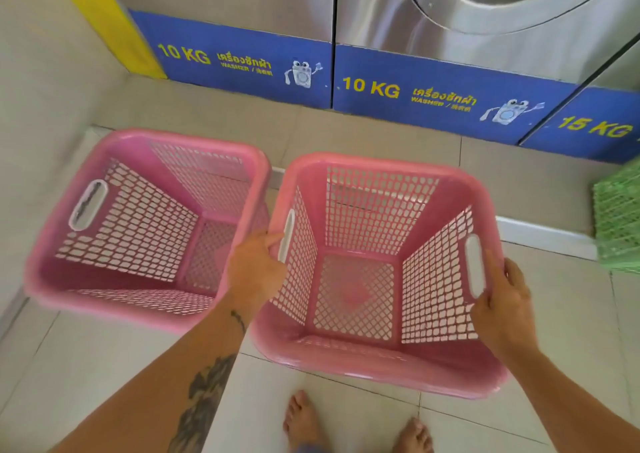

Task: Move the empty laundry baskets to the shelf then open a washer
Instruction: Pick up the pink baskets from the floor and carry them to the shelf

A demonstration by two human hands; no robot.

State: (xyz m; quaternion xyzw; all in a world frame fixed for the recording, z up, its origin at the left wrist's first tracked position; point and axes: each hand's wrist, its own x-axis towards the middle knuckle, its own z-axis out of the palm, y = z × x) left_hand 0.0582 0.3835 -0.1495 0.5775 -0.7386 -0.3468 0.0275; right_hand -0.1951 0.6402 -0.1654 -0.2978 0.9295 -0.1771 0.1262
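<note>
Two pink lattice laundry baskets sit empty before me. The left basket (138,224) stands on the tiled floor, tipped slightly. The right basket (377,272), just beside it, is between my palms at its handle slots. Behind them stand two steel washers (485,37), marked 10 KG, doors closed.

Blue base panel (239,59), at 11 o'clock: "10 KG", "WASHER". Blue base panel, centre (446,96), at 1 o'clock: "10 KG", "WASHER". Blue base panel, right (595,127), at 3 o'clock: "15 KG". Thai lettering beside both "10 KG" marks.
</note>
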